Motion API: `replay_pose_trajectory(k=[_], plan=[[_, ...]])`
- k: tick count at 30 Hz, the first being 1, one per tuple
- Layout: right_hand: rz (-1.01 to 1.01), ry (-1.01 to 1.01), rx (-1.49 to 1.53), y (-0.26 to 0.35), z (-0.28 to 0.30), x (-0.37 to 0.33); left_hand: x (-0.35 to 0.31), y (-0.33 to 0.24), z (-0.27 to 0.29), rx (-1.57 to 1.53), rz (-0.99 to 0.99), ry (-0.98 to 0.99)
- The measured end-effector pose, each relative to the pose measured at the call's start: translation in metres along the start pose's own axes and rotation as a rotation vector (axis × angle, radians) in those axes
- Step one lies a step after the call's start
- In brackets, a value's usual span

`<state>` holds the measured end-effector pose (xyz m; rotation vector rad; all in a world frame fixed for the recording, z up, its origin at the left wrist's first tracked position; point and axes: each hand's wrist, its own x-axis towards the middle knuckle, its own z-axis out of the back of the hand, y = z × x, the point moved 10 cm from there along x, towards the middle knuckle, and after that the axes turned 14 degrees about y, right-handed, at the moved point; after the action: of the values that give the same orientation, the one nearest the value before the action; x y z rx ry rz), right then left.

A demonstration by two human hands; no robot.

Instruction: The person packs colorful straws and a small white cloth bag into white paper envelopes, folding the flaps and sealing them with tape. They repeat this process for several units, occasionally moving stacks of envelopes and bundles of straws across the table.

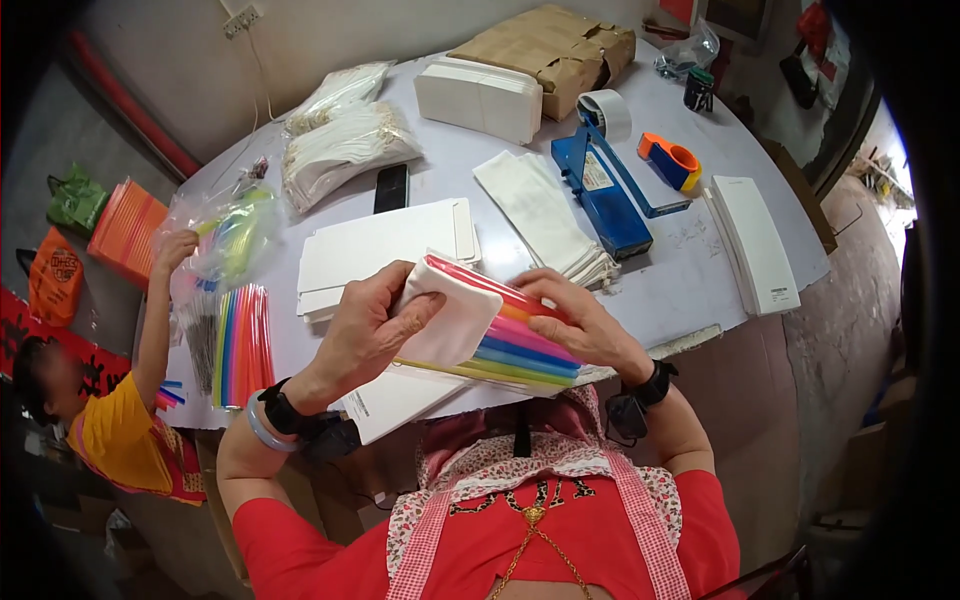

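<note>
Smooth pale tabletop (pixel 690 272), rounded outline, plain wall (pixel 345 30) behind. Over near edge: fan of slim, glossy, multicoloured plastic straws (pixel 525 352), soft white cloth pouch (pixel 462 325) overlapping them. Left hand (pixel 362 322) pinching pouch between thumb and fingers. Right hand (pixel 588 318): fingers curled, closed on straws. Beyond: limp drawstring pouches (pixel 535 205), flat cardboard panels (pixel 375 245), hinged blue impulse sealer (pixel 610 212).

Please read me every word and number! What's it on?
I won't copy words, but writing shows here:
Orange bag: dark lettering.
Red banner: black characters, partly hidden.
Red shirt: patterned letters, partly covered.
Blue device: label, too small.
Right white box, front white box: tiny, unreadable print.
</note>
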<state>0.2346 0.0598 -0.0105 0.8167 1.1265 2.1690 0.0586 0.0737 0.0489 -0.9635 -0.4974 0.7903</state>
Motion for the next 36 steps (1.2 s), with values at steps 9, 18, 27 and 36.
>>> replay_pose_trajectory(k=[9, 18, 27, 36], plan=[[-0.214, 0.026, -0.249, 0.043, 0.019, 0.024, 0.004, -0.035, -0.018, 0.123, -0.241, -0.055], [-0.473, -0.063, -0.58, -0.016, 0.064, -0.016, -0.013, 0.066, -0.049, 0.157, -0.073, 0.084], [-0.621, 0.196, -0.735, -0.118, 0.034, 0.011, -0.049, 0.172, -0.074, 0.667, 0.24, 0.164], [-0.492, 0.658, -0.37, -0.14, -0.022, 0.009, -0.054, 0.139, -0.08, 0.83, -0.037, 0.097]])
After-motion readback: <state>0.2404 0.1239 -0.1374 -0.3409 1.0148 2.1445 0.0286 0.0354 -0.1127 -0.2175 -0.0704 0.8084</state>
